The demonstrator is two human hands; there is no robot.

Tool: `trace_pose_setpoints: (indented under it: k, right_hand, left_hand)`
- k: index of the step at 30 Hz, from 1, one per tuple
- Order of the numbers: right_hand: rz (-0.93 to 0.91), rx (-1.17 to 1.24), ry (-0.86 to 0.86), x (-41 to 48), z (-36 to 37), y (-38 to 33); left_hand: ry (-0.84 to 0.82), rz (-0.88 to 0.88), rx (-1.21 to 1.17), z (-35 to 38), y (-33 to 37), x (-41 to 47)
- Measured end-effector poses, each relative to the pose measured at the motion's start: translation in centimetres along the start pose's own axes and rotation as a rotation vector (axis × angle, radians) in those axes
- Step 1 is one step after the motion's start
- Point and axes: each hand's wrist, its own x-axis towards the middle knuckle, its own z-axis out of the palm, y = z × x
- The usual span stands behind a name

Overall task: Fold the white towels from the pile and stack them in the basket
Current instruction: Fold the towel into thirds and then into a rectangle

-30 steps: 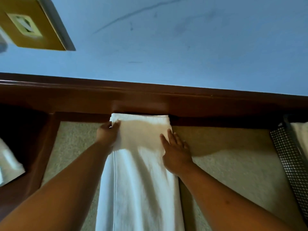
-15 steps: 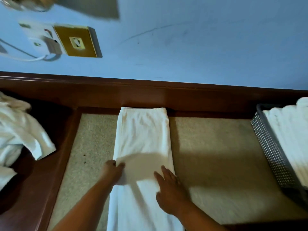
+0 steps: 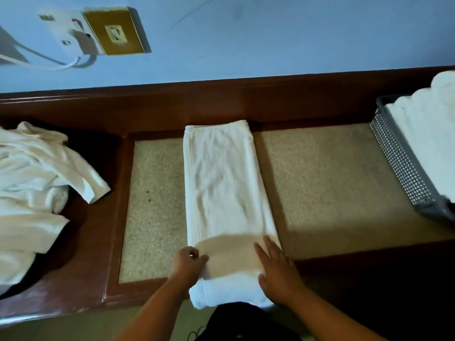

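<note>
Towel (image 3: pixel 226 193) is a long white strip, already folded lengthwise, lying flat on the speckled inlay (image 3: pixel 327 183) of the wooden table (image 3: pixel 98 254), far end against the back rail, near end hanging slightly over the front edge toward me.

I read it as soft, light terry: no stiffness, sags if lifted by one point, layers will slide apart unless pinched together.

Left hand (image 3: pixel 187 265) sits at the near left edge, fingers curled in and pinching the towel's side. Right hand (image 3: pixel 278 269) lies flat on the near right edge, fingers spread, pressing, not gripping.

My call: take both near corners, pinch all layers, carry them to the far end to halve the length.

Room: bare inlay on both sides of the strip, wider on the right. Unfolded pile (image 3: pixel 37 183) is well apart at left. Basket (image 3: pixel 403 168) sits at far right with folded towels already stacked above its rim; path to it looks open. Watch the overhanging near end, it could drag the stack off the edge.
</note>
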Motion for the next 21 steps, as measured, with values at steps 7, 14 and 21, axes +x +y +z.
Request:
trace_pose_setpoints:
  k: [7,14,21]
  right_hand:
    - [0.165,0.306,0.359,-1.7,6.2,0.9]
    - [1.014,1.221,0.256,-0.1,9.2,2.1]
    - [0.685,1.168,0.035,-1.0,11.8,4.5]
  left_hand:
    - [-0.126,0.1,0.264,2.5,-3.7,-5.0]
    - [0.05,-0.221,-0.049,4.4,-9.5,-6.5]
    - [0.028,-0.219,-0.309,5.8,-10.6,-5.6]
